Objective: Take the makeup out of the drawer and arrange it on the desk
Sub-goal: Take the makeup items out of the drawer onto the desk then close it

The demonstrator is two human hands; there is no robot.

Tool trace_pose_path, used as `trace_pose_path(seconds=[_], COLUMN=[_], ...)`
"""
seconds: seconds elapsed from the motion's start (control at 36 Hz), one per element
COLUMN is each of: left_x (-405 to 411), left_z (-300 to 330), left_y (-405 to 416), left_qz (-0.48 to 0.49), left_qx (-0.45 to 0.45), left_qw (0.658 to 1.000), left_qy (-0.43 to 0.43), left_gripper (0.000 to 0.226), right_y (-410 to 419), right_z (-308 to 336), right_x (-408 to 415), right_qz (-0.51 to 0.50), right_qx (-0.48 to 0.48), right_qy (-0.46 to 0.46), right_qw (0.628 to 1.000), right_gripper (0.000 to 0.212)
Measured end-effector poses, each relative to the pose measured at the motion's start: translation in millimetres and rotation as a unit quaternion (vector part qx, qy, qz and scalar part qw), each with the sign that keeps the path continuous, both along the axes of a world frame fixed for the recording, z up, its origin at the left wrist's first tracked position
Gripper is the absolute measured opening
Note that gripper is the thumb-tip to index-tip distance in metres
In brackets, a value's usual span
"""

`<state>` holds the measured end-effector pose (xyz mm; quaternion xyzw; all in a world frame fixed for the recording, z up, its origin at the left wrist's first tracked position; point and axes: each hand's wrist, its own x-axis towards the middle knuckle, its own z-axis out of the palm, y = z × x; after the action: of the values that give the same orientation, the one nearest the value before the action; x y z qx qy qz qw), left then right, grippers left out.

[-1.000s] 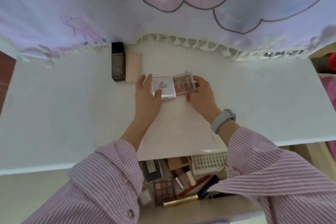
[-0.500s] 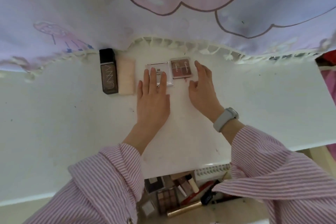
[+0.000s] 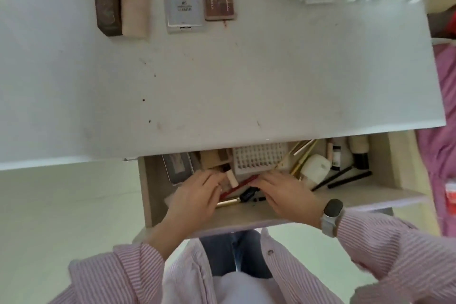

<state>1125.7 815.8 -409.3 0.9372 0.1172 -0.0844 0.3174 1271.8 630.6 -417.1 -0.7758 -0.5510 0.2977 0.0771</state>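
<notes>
Reaching into the open drawer (image 3: 385, 155), both hands are down among the clutter. The left hand (image 3: 195, 198) lies palm-down, fingers curled over the small pieces beneath, but whether that grip is clamped on anything I cannot tell. The right hand (image 3: 283, 191) has its fingers bent onto the slim red pencil (image 3: 243, 184), and its grip is just as hard to read. Between the two hands lie a pale pink-capped tube (image 3: 230, 175), a gold tube (image 3: 228, 202) and a small black piece. Further out sit a white perforated tray (image 3: 259, 157), a cream oval case (image 3: 314, 168) and black pencils (image 3: 345, 177).

Up on the white bench (image 3: 246, 81), four pieces stand in a row along the far edge: a dark brown rectangular bottle (image 3: 107, 0), a peach box (image 3: 135, 8) touching it, a silver square compact (image 3: 183, 11) and a brown palette (image 3: 220, 4).

My call: best to pick one item per hand, lift straight up clear of the loose pencils, and carry on the row rightwards.
</notes>
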Motion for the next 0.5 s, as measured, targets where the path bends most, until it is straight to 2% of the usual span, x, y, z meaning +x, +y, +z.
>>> trace_pose_path(seconds=[0.06, 0.14, 0.28, 0.42, 0.5], left_x=[1.1, 5.0, 7.4, 10.4, 14.6], left_z=[-12.6, -31.4, -54.7, -66.4, -73.7], left_y=[-2.9, -6.2, -27.4, -43.8, -45.6], left_qz=[0.019, 0.016, -0.036, -0.017, -0.033], left_qx=[-0.031, -0.058, -0.085, -0.135, -0.120], left_qw=[0.993, 0.963, 0.944, 0.930, 0.917], left_qy=[0.114, 0.264, 0.316, 0.342, 0.380], left_gripper=[0.030, 0.033, 0.041, 0.055, 0.056], right_y=[-11.1, -13.4, -7.0, -5.2, -1.4], right_z=[-20.0, -33.6, -37.7, -44.0, -41.9], right_x=[3.3, 13.5, 11.4, 6.2, 7.6], right_qz=[0.022, 0.054, 0.087, 0.036, 0.013], right_qx=[-0.077, -0.165, -0.221, -0.268, -0.282], right_qy=[-0.019, -0.047, -0.069, -0.024, 0.039], right_qw=[0.997, 0.984, 0.969, 0.962, 0.959], right_gripper=[0.043, 0.048, 0.042, 0.033, 0.033])
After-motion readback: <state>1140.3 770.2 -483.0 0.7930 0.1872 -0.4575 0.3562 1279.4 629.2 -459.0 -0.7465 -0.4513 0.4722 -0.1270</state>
